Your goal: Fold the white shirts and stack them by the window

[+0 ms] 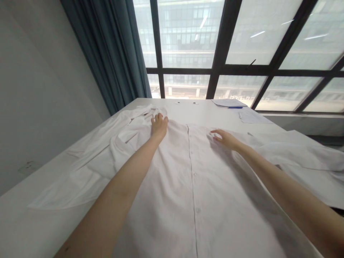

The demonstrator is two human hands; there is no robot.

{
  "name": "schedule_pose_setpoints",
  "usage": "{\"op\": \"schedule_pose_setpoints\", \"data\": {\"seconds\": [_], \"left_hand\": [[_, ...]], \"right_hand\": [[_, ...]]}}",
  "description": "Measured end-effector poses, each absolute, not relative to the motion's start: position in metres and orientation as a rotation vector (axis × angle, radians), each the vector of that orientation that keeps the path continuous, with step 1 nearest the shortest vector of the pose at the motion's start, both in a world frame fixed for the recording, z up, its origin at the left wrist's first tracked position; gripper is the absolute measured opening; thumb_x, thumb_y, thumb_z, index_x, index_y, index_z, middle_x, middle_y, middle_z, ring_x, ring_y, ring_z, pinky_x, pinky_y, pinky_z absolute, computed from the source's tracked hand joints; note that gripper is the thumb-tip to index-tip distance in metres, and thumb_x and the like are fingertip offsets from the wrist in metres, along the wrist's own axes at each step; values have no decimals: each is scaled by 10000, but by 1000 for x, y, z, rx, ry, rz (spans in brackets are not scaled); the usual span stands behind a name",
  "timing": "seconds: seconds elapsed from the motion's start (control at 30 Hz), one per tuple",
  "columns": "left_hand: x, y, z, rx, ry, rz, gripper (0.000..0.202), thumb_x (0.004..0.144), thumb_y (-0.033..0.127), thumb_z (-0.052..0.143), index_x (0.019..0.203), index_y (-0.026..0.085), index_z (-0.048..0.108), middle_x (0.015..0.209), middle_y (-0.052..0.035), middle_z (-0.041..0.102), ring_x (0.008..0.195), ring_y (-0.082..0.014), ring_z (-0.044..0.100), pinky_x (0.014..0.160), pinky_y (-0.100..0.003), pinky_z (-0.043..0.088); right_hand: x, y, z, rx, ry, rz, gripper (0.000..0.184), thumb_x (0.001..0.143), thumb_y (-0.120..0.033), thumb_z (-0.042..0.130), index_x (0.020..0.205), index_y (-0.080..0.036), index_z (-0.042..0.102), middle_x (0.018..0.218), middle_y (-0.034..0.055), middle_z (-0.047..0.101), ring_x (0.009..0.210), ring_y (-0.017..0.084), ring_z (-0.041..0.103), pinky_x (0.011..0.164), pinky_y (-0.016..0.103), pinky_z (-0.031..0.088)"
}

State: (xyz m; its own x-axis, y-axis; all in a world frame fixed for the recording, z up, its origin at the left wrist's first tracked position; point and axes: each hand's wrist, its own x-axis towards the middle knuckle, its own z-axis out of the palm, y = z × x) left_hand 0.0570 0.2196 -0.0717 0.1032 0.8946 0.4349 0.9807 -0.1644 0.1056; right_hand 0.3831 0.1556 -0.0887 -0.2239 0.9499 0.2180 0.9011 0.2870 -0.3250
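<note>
A white button-up shirt [174, 186] lies spread on the white table, its button placket running down the middle and its far edge away from me. My left hand [159, 126] is at the far left part of the shirt, fingers bent down and closed on the fabric. Toward the far right part, my right hand [225, 139] has thumb and forefinger curled together at the cloth, seeming to pinch it; the other fingers are partly hidden. One sleeve [298, 152] stretches out to the right. More rumpled white cloth [107, 150] lies to the left.
Papers [228, 103] with a blue pen [235, 107] lie at the table's far right, and another thin white sheet [254, 117] is nearer. Behind the table [185, 111] stand large dark-framed windows and a blue curtain [113, 50]. A grey wall borders the left side.
</note>
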Motion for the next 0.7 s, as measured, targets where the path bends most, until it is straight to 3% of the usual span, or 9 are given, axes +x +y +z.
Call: {"op": "schedule_pose_setpoints", "data": {"seconds": [0.1, 0.17, 0.33, 0.47, 0.7], "left_hand": [[83, 210, -86, -2244, -1856, -530, 371, 968, 133, 292, 1167, 150, 605, 1370, -183, 473, 1329, -321, 381, 1080, -483, 289], [96, 207, -99, -2319, -1863, -470, 320, 969, 227, 377, 1186, 153, 600, 1334, -182, 502, 1295, -318, 422, 1042, -452, 349], [105, 201, -126, -2443, -1887, -375, 474, 965, 404, 405, 1367, 159, 468, 1406, -175, 472, 1286, -294, 461, 1071, -473, 341], [101, 201, -134, -2499, -1869, -328, 520, 986, 413, 324, 1443, 174, 389, 1514, -151, 389, 1406, -265, 341, 1142, -504, 240], [102, 207, -135, -2542, -1912, -187, 568, 991, 439, 258, 1527, 253, 279, 1613, -117, 228, 1486, -297, 184, 1148, -565, 185]], "right_hand": [[376, 170, -105, -1704, -2158, 156, 348, 894, -212, 522, 1220, -199, 642, 1322, 111, 624, 1210, 260, 570, 1011, 414, 443], [373, 181, -110, -1745, -2096, 132, 345, 916, -195, 483, 1222, -194, 644, 1341, 116, 608, 1234, 259, 552, 1023, 410, 430], [374, 214, -107, -1861, -1892, 120, 301, 984, -255, 462, 1228, -168, 616, 1276, 124, 617, 1149, 240, 588, 980, 421, 472], [366, 234, -107, -1923, -1793, 167, 352, 939, -369, 589, 1241, -189, 578, 1257, 93, 588, 1041, 214, 613, 870, 435, 536], [340, 253, -117, -2038, -1688, 298, 356, 940, -362, 587, 1248, -183, 574, 1256, 95, 589, 1044, 218, 613, 870, 436, 535]]}}
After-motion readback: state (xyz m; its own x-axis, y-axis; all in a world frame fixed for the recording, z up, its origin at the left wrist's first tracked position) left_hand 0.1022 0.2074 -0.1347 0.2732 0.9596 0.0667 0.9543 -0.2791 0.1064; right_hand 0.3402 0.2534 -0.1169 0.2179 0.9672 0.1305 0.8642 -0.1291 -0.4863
